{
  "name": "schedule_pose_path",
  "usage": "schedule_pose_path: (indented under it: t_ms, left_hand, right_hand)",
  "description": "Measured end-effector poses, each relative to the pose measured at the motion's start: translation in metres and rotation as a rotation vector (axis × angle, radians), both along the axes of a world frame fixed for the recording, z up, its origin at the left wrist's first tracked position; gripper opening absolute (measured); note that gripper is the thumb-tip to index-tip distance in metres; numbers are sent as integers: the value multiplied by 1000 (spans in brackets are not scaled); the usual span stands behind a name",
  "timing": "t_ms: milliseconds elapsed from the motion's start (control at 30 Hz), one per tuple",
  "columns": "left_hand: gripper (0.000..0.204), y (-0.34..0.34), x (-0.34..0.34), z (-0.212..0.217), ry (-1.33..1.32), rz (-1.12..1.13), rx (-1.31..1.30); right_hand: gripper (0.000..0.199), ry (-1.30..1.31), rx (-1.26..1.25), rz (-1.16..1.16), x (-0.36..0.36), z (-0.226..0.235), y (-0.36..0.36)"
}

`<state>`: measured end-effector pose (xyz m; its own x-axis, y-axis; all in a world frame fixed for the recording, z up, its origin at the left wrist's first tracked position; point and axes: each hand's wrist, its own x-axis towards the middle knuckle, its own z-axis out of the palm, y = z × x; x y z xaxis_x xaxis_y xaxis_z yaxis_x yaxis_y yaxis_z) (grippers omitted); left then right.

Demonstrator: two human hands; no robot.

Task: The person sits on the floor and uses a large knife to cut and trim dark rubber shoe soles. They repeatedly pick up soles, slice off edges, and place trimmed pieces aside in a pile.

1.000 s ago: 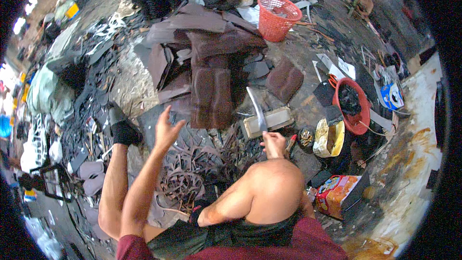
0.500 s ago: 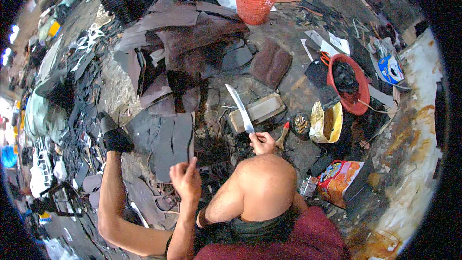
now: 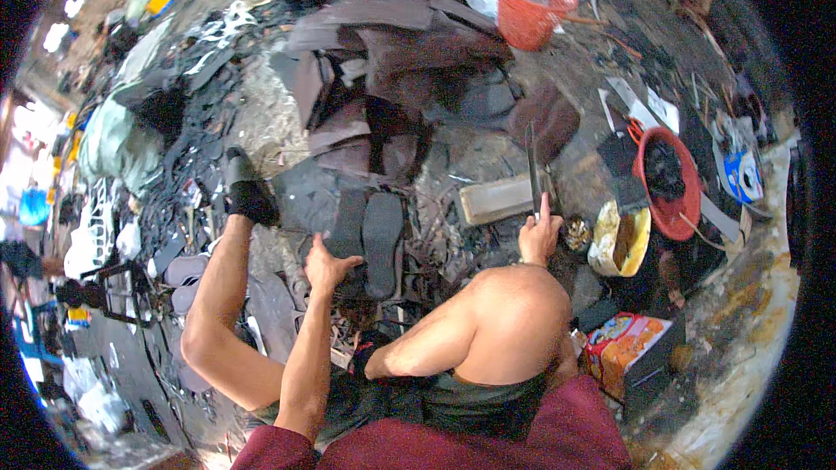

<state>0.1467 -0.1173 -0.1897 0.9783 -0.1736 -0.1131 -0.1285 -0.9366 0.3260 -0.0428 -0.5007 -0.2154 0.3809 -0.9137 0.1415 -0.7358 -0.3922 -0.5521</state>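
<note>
My right hand (image 3: 542, 237) grips a long-bladed knife (image 3: 534, 165), its blade pointing away from me with the index finger stretched along it. Just left of the blade lies a pale rectangular block (image 3: 496, 198) that looks like a whetstone. My left hand (image 3: 326, 268) is open, thumb and fingers apart, holding nothing. Beside it lie a dark shoe-sole piece (image 3: 383, 244) and a dark grey strip (image 3: 348, 213). The thumb reaches the strip's near end; whether it touches cannot be told.
Dark sheets (image 3: 392, 43) are heaped ahead. A red basket (image 3: 527, 13) stands behind them. On the right are a red bowl (image 3: 669, 183), a cut-open yellow container (image 3: 620, 239) and a colourful box (image 3: 623, 344). Scraps (image 3: 187, 113) litter the left.
The view has shifted, with the scene sliding right. The knife has swung from leaning left to nearly straight ahead. My left hand has gone from a raised pointing finger to spread fingers beside the sole pieces.
</note>
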Motion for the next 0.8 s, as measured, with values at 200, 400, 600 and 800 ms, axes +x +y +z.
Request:
schedule_pose_path:
  t_ms: [200, 400, 600, 800]
  left_hand:
    - [34, 17, -23, 125, 673, 433, -1198]
    - [56, 39, -67, 218, 235, 435, -1449]
    - [71, 52, -81, 232, 110, 594, -1520]
    - [81, 71, -105, 243, 192, 688, -1594]
  right_hand:
    - [74, 357, 173, 83, 3, -6, 4]
    - [60, 271, 82, 354, -50, 20, 24]
    - [45, -258, 38, 138, -161, 265, 92]
    - [42, -64, 349, 844, -171, 221, 170]
